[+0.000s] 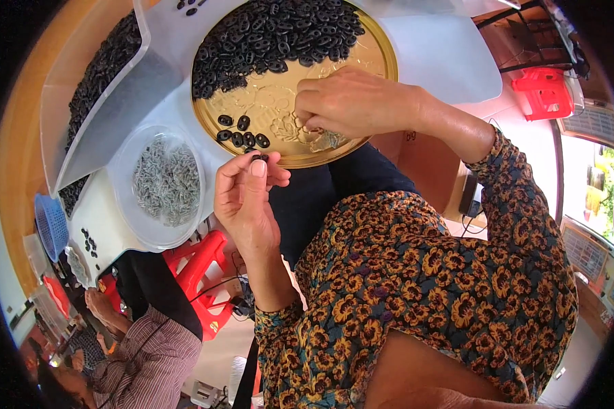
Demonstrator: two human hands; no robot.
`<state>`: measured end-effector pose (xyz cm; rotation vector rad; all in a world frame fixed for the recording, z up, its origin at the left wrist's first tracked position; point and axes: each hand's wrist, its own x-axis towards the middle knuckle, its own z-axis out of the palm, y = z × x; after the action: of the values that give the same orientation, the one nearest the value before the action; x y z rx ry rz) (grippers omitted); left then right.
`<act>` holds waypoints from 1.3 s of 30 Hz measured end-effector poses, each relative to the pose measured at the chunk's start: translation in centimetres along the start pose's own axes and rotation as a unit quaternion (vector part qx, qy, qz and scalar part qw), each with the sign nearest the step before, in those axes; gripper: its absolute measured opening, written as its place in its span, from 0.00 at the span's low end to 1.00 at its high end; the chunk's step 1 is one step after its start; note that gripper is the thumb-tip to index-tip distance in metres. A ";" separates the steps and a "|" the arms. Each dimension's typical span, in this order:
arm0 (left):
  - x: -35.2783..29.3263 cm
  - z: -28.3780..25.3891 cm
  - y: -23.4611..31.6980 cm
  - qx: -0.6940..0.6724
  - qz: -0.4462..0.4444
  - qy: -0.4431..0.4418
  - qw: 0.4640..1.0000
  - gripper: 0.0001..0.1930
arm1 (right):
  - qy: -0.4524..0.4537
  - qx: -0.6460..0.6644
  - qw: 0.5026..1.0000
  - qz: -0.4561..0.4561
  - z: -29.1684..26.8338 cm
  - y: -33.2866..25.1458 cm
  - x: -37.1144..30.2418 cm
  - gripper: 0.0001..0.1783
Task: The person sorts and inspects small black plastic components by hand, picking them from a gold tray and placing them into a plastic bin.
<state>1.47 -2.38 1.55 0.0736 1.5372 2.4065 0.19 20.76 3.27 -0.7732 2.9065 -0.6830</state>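
My left hand pinches a small black two-holed oval piece between thumb and fingertips, just off the near-left rim of a round gold tray. Over the tray's right part, my right hand is closed, knuckles up, with its fingertips low by a few small silvery metal pieces. Whatever those fingers hold is hidden. A large heap of the same black oval pieces covers the tray's far side. Several more black pieces lie apart near its left rim.
Left of the tray stands a clear round tub full of small silvery metal pieces. Beyond it, a translucent bin holds more black pieces. A blue basket, red stools and a seated person in a striped shirt are at the left.
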 end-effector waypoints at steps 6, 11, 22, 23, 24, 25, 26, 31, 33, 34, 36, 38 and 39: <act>0.0 0.0 0.0 0.005 0.002 0.007 1.000 0.08 | 0.032 0.171 0.984 0.043 -0.5 1.3 -0.2 0.07; 0.1 0.1 0.0 0.008 -0.006 0.012 1.000 0.08 | 0.048 0.239 0.969 0.050 -0.6 1.5 -0.6 0.08; 0.8 3.0 0.1 -0.018 0.011 -0.019 1.000 0.08 | 0.075 0.589 0.794 0.132 -1.0 -1.4 -0.8 0.14; 0.9 3.4 0.0 -0.018 0.010 -0.020 1.000 0.08 | 0.091 0.602 0.783 0.127 -0.9 -1.7 -0.7 0.14; 0.9 3.7 0.0 -0.021 0.016 -0.012 1.000 0.07 | 0.107 0.615 0.772 0.121 -0.8 -2.1 -0.6 0.15; 1.0 3.9 -0.1 -0.023 0.021 -0.005 0.999 0.07 | 0.108 0.615 0.771 0.122 -0.7 -2.4 -0.6 0.15; 1.0 3.9 -0.1 -0.023 0.021 -0.003 1.000 0.07 | 0.117 0.611 0.773 0.124 -0.6 -2.8 -0.5 0.15; 1.1 4.1 0.1 -0.033 0.018 -0.016 0.999 0.06 | 0.130 0.627 0.758 0.124 0.0 -3.3 -0.1 0.14; 1.1 4.2 0.0 -0.039 0.017 -0.015 0.999 0.06 | 0.145 0.622 0.759 0.127 0.3 -3.3 -0.1 0.14; 1.2 4.1 0.0 -0.044 0.016 -0.016 0.999 0.06 | 0.144 0.622 0.759 0.127 0.4 -3.4 -0.1 0.14; 1.2 4.0 -0.1 -0.043 0.019 -0.014 0.999 0.06 | 0.148 0.626 0.755 0.129 0.5 -3.5 0.0 0.14; 1.2 4.0 -0.1 -0.042 0.022 -0.012 0.999 0.06 | 0.149 0.617 0.761 0.132 0.7 -3.7 0.1 0.14; 1.2 4.0 -0.1 -0.037 0.024 -0.011 0.999 0.06 | 0.151 0.608 0.767 0.134 0.7 -3.8 0.1 0.14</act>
<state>1.14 1.45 3.06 0.1241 1.4512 2.4891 1.97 17.52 4.23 -0.0450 1.8940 -2.3498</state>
